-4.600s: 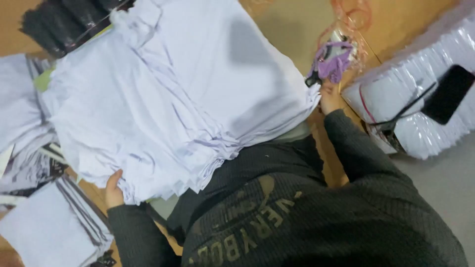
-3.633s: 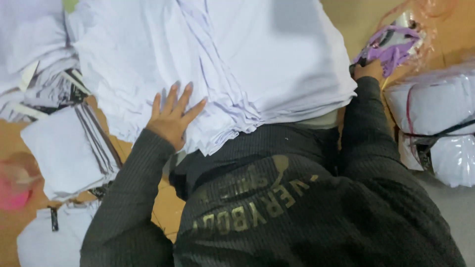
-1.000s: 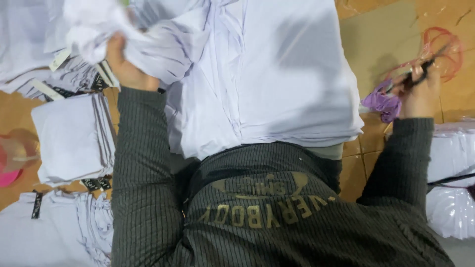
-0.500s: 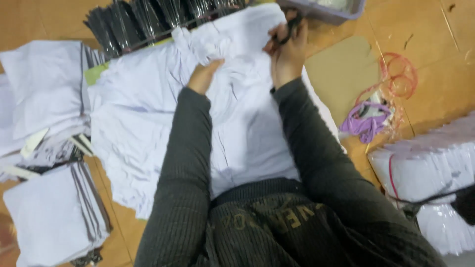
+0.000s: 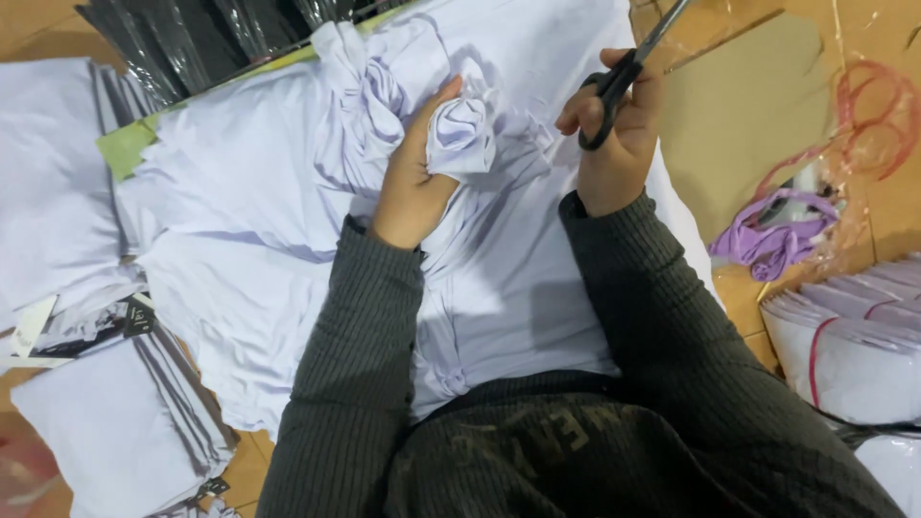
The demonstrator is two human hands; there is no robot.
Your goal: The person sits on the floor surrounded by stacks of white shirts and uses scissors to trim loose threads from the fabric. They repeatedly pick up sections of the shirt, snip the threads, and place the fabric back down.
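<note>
A pile of white garments [image 5: 537, 297] lies spread in front of me on the wooden surface. My left hand [image 5: 414, 177] grips a bunched-up fold of the top white garment [image 5: 462, 134] and lifts it off the pile. Just to the right, my right hand [image 5: 619, 125] holds black-handled scissors [image 5: 628, 67] with fingers through the loops. The blades point up and to the right, away from the cloth. The two hands are about a hand's width apart.
Folded white cloth stacks [image 5: 106, 451] lie at the lower left. Black plastic packets [image 5: 192, 34] sit at the top left. A brown cardboard sheet [image 5: 748, 125], purple cloth scrap [image 5: 767, 240], clear red-printed plastic [image 5: 868, 115] and wrapped white bundles [image 5: 854, 345] are on the right.
My left hand has gathered the top garment into a tighter bunch. My right hand with the scissors now sits beside it, after fetching the scissors from the right side earlier.
</note>
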